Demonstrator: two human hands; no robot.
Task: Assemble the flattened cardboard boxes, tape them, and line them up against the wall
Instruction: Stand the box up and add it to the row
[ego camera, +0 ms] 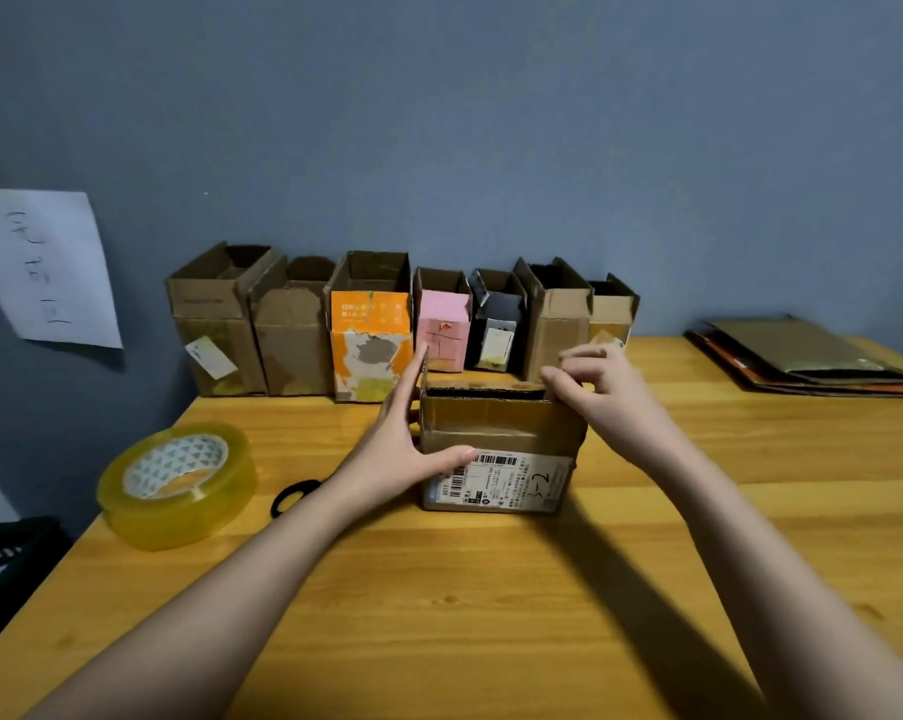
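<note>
Two hands work on a small cardboard box (499, 449) at the centre of the frame.
The left hand (405, 441) lies flat against the box's left side, fingers straight; the right hand (597, 387) pinches its upper right flap. Seven open boxes (387, 319) line the wall behind; a tape roll (176, 483) sits at lower left, flattened boxes (802, 358) at right.

Bare surface (491, 615) open in front, near edge; tape roll (176, 485) and scissors (296, 497) blocking left; row of boxes (402, 319) walling off the back; flattened cardboard stack (802, 356) far right.
</note>
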